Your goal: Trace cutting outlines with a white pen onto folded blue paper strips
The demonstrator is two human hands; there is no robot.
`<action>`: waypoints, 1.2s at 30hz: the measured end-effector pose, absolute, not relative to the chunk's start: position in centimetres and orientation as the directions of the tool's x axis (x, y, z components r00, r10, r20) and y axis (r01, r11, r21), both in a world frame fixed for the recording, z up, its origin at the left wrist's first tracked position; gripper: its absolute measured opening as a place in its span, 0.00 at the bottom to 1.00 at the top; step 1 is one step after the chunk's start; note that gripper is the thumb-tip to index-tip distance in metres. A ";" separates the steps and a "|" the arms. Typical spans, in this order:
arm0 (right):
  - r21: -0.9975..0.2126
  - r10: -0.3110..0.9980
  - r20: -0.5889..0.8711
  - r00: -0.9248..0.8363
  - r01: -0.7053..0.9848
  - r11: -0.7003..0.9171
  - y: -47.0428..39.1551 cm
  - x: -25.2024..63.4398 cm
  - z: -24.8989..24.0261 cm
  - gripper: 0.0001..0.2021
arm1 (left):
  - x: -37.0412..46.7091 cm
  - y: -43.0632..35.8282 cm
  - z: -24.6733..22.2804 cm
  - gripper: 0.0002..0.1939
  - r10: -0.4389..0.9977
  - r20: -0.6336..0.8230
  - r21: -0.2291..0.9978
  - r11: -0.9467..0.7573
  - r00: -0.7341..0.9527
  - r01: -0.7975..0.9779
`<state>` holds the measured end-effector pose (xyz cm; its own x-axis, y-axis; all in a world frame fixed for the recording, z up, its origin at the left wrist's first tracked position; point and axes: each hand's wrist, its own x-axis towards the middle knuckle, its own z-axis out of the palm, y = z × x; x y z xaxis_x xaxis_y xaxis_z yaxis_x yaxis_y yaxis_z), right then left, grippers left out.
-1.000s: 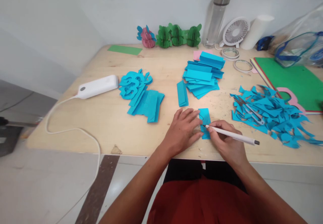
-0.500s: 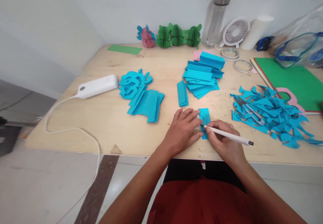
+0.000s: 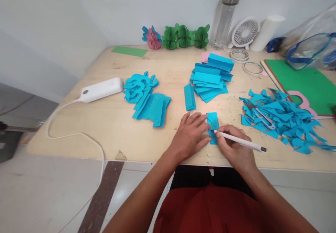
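A small blue paper strip (image 3: 213, 119) lies near the table's front edge, with a dark curved pen line on it. My left hand (image 3: 189, 133) rests flat with spread fingers, its fingertips on the strip's left side and hiding part of it. Pinched in my right hand (image 3: 236, 147) is a white pen (image 3: 241, 141), its tip at the strip's right part. A folded blue paper (image 3: 189, 97) lies just beyond my left hand. Farther back sits a pile of folded blue papers (image 3: 210, 79).
Blue cut-out shapes (image 3: 139, 87) and folded blue papers (image 3: 154, 108) lie left, beside a white power bank (image 3: 102, 88) with a cable. Blue scraps with scissors (image 3: 264, 119) on them lie right, near green paper (image 3: 301, 82). A bottle (image 3: 224, 22) and fan (image 3: 245, 33) stand behind.
The pen and my right hand have shifted slightly to the right along the strip. My left hand stays in place.
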<state>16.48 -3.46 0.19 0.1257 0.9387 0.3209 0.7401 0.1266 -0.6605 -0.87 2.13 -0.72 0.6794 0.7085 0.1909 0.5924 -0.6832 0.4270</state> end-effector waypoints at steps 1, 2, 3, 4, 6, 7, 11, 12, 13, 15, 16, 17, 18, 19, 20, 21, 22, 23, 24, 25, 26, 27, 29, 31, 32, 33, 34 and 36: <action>-0.661 0.939 0.318 0.130 0.740 0.121 -3.5 16.5 0.2 0.06 | -0.9 2.1 -0.7 0.12 0.708 0.188 0.427 -0.683 0.680 0.593; -0.663 0.939 0.317 0.135 0.740 0.117 -3.5 16.5 0.3 0.06 | -0.9 2.1 -0.7 0.12 0.709 0.187 0.428 -0.682 0.680 0.593; -0.664 0.939 0.315 0.140 0.739 0.113 -3.5 16.5 0.3 0.06 | -0.9 2.1 -0.7 0.12 0.708 0.187 0.428 -0.682 0.681 0.593; -0.666 0.939 0.313 0.145 0.738 0.108 -3.5 16.5 0.3 0.06 | -1.0 2.1 -0.7 0.12 0.708 0.187 0.428 -0.683 0.681 0.592; -0.668 0.939 0.308 0.153 0.737 0.099 -3.5 16.5 0.4 0.06 | -1.0 2.1 -0.7 0.12 0.708 0.191 0.427 -0.683 0.680 0.592; -0.668 0.940 0.304 0.155 0.738 0.095 -3.5 16.5 0.4 0.06 | -1.0 2.1 -0.7 0.12 0.709 0.192 0.427 -0.683 0.679 0.592; -0.659 0.941 0.303 0.151 0.746 0.093 -3.5 16.5 0.5 0.07 | -1.0 2.1 -0.6 0.12 0.709 0.185 0.434 -0.680 0.681 0.590; -0.656 0.940 0.307 0.151 0.749 0.094 -3.5 16.4 0.5 0.07 | -0.9 2.1 -0.6 0.12 0.709 0.182 0.435 -0.680 0.682 0.591; -0.652 0.938 0.310 0.152 0.752 0.093 -3.5 16.4 0.5 0.07 | -0.9 2.1 -0.6 0.12 0.709 0.181 0.435 -0.680 0.682 0.591; -0.646 0.937 0.315 0.152 0.758 0.094 -3.5 16.4 0.6 0.07 | -0.9 2.1 -0.6 0.12 0.709 0.180 0.433 -0.680 0.682 0.593; -0.643 0.936 0.317 0.150 0.760 0.096 -3.5 16.4 0.6 0.07 | -0.9 2.1 -0.6 0.12 0.709 0.179 0.432 -0.680 0.682 0.593; -0.640 0.936 0.320 0.148 0.762 0.098 -3.5 16.4 0.6 0.07 | -0.9 2.1 -0.6 0.12 0.709 0.178 0.432 -0.679 0.682 0.593; -0.638 0.936 0.321 0.145 0.764 0.100 -3.5 16.4 0.7 0.07 | -0.9 2.1 -0.6 0.12 0.710 0.179 0.432 -0.679 0.682 0.593; -0.635 0.936 0.322 0.143 0.765 0.102 -3.5 16.4 0.7 0.07 | -0.9 2.1 -0.6 0.12 0.710 0.179 0.433 -0.679 0.681 0.594; -0.633 0.936 0.323 0.142 0.767 0.102 -3.5 16.4 0.7 0.07 | -0.9 2.1 -0.6 0.12 0.710 0.179 0.433 -0.679 0.681 0.593; -0.632 0.935 0.324 0.142 0.768 0.102 -3.5 16.4 0.7 0.07 | -0.9 2.1 -0.6 0.12 0.710 0.179 0.433 -0.679 0.681 0.593; -0.631 0.935 0.326 0.143 0.769 0.103 -3.5 16.4 0.8 0.07 | -0.9 2.1 -0.6 0.12 0.710 0.180 0.432 -0.679 0.681 0.593; -0.630 0.934 0.329 0.143 0.770 0.104 -3.5 16.4 0.8 0.07 | -0.9 2.1 -0.6 0.12 0.709 0.182 0.432 -0.680 0.681 0.592; -0.629 0.932 0.332 0.144 0.770 0.105 -3.5 16.4 0.8 0.07 | -0.9 2.1 -0.6 0.12 0.708 0.184 0.432 -0.681 0.681 0.592; -0.627 0.930 0.337 0.144 0.772 0.108 -3.5 16.4 0.8 0.07 | -0.9 2.2 -0.6 0.12 0.708 0.185 0.432 -0.681 0.681 0.591; -0.625 0.929 0.342 0.143 0.773 0.111 -3.5 16.4 0.8 0.07 | -0.9 2.2 -0.6 0.12 0.709 0.187 0.433 -0.681 0.680 0.590; -0.623 0.928 0.345 0.144 0.774 0.112 -3.5 16.4 0.8 0.06 | -0.9 2.2 -0.6 0.12 0.709 0.188 0.434 -0.681 0.680 0.590; -0.619 0.927 0.347 0.145 0.778 0.110 -3.5 16.4 0.8 0.06 | -0.9 2.2 -0.6 0.12 0.710 0.187 0.438 -0.679 0.679 0.589; -0.613 0.926 0.349 0.147 0.782 0.107 -3.6 16.4 0.8 0.06 | -0.9 2.2 -0.5 0.12 0.711 0.183 0.441 -0.676 0.678 0.590; -0.611 0.924 0.352 0.147 0.784 0.108 -3.6 16.4 0.8 0.06 | -0.9 2.2 -0.5 0.12 0.712 0.181 0.441 -0.675 0.678 0.591; -0.609 0.924 0.355 0.145 0.785 0.111 -3.6 16.4 0.7 0.06 | -0.9 2.2 -0.5 0.11 0.712 0.180 0.441 -0.675 0.679 0.591; -0.609 0.923 0.357 0.144 0.785 0.113 -3.6 16.4 0.8 0.06 | -0.9 2.2 -0.4 0.11 0.712 0.182 0.442 -0.675 0.678 0.591; -0.611 0.924 0.353 0.146 0.784 0.110 -3.6 16.4 0.8 0.06 | -0.9 2.2 -0.5 0.11 0.711 0.186 0.442 -0.677 0.678 0.589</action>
<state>16.36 -3.60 0.77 0.1462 0.9241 0.3532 0.7840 0.1095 -0.6110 -0.89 2.18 -0.46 0.6779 0.7113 0.1860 0.5887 -0.6767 0.4421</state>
